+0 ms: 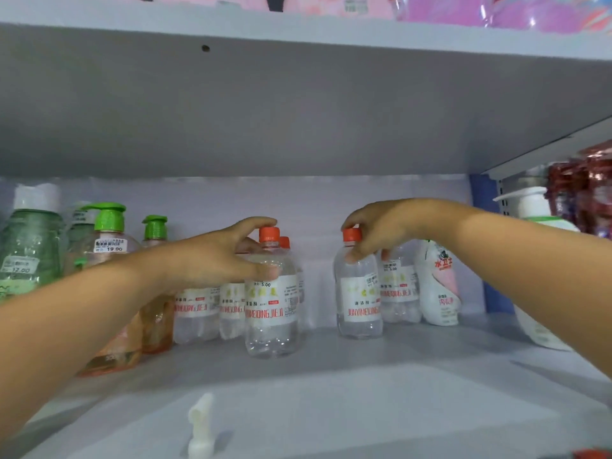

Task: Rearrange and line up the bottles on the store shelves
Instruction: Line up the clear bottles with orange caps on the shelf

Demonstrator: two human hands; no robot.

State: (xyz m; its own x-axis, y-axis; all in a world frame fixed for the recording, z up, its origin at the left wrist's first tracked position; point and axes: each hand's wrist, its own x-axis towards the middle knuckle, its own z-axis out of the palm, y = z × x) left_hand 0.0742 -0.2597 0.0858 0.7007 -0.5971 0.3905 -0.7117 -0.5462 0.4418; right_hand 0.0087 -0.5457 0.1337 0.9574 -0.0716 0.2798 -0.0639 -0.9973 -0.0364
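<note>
1. The view looks into a grey store shelf [331,392] from just above its front edge, with the underside of the next shelf up filling the top half.
2. Two bare arms reach in, one from each lower corner.
3. The left hand [218,256] grips a clear bottle with an orange cap [270,293]. The thumb presses the bottle's shoulder, and the fingers curl round its neck and over the cap. This bottle stands upright, left of centre, forward of its neighbours.
4. Behind and to the left of it stand more clear bottles [198,313] of the same kind, close together, with white labels and red lettering.
5. The right hand [381,226] pinches the top of a second clear bottle [359,293], right of centre. Its fingertips curl round the orange cap, and the thumb touches the shoulder below. This bottle is upright on the shelf, with open shelf between it and the left-hand bottle.
6. Just behind and to the right stands another clear bottle [399,286], and beside that a white and pink pouch [438,286].
7. At far left are green pump bottles [29,246] and orange-tinted pump bottles [116,260] with green tops, price stickers on them.
8. At far right, a white pump bottle [533,207] stands partly hidden by the right forearm, with red packets [583,193] behind it.
9. A white pump top [200,425] stands in the foreground, near the shelf's front edge.
</note>
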